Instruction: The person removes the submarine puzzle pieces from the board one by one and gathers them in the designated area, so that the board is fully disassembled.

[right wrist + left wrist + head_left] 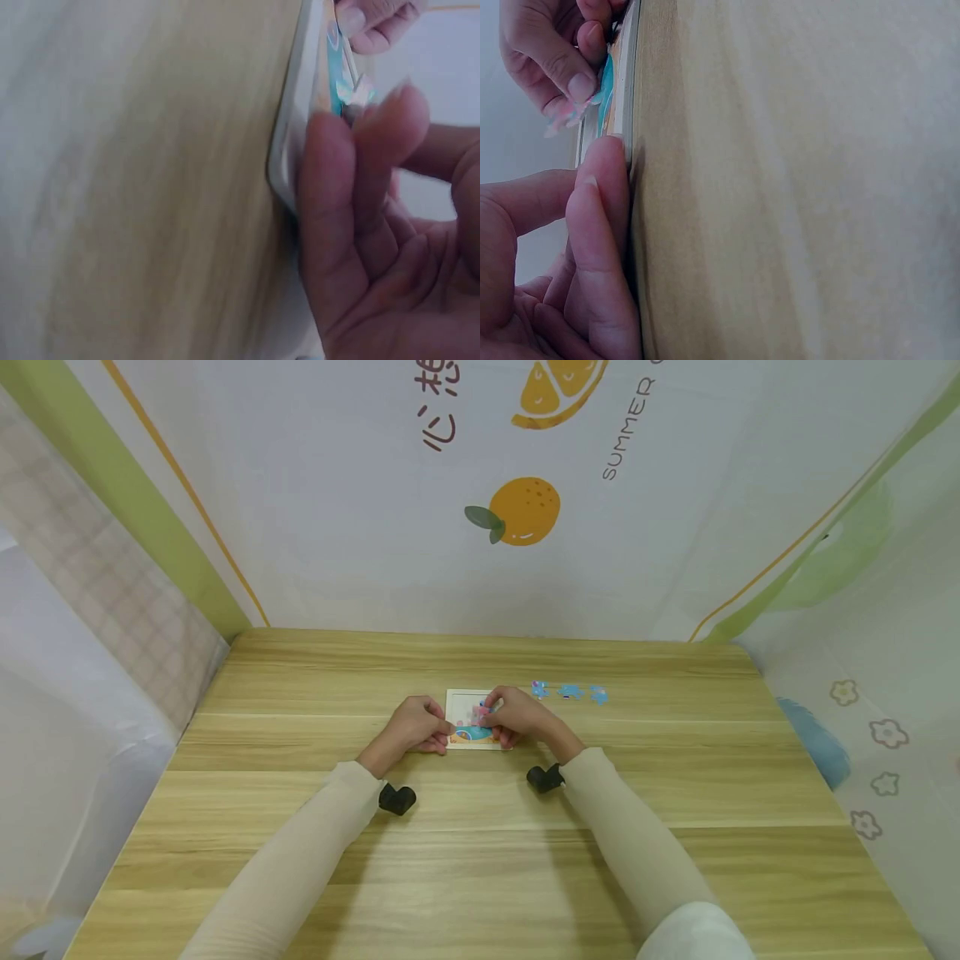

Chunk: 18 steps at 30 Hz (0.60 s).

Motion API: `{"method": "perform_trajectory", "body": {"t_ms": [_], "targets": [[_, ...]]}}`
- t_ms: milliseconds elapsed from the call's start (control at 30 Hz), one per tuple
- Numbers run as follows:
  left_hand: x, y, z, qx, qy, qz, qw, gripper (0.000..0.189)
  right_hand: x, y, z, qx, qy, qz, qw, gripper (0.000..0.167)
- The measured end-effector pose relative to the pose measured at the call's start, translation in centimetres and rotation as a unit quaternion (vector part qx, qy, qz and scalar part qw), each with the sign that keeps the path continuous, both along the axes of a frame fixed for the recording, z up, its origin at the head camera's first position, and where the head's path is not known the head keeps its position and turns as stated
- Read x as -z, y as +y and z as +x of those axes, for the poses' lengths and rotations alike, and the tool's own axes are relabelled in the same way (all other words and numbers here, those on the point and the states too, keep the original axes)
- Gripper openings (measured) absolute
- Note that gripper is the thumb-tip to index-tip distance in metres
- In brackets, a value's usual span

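Observation:
A small white-framed puzzle board [467,692] lies on the table, its lower strip filled with teal and orange picture pieces [471,734]. At the board's left edge, my left hand [414,724] grips the frame between thumb and fingers. My right hand [521,713] is over the board's right side and pinches a pinkish puzzle piece [564,118] between thumb and index finger. That piece is tilted above the filled strip in the left wrist view; the fingers partly cover it. Other right-hand fingers [326,172] lie along the frame's near right corner.
Beyond my right hand, 3 loose blue puzzle pieces [570,692] lie in a row on the wooden table [465,852]. A white curtain [360,552] with fruit prints hangs behind the table. Black wrist cameras [397,799] sit at both sleeve cuffs.

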State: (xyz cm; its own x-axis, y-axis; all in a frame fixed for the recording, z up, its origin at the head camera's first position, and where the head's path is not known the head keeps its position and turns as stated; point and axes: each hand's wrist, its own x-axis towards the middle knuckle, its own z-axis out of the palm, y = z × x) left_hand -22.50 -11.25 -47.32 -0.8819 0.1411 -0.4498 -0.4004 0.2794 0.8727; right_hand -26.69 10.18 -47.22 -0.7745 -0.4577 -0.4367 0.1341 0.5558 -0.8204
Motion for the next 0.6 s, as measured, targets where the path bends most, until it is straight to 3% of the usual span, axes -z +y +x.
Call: {"method": "perform_trajectory", "body": {"t_ms": [267, 600], "targets": [[-0.3, 0.0, 0.1, 0.008, 0.004, -0.010, 0.9999, 0.023, 0.1, 0.5, -0.3, -0.010, -0.024, -0.022, 0.9994, 0.014], [-0.2, -0.1, 0.1, 0.007, 0.005, -0.009, 0.9999, 0.024, -0.5, 1.9, -0.3, -0.015, -0.027, -0.038, 0.9988, 0.022]]}}
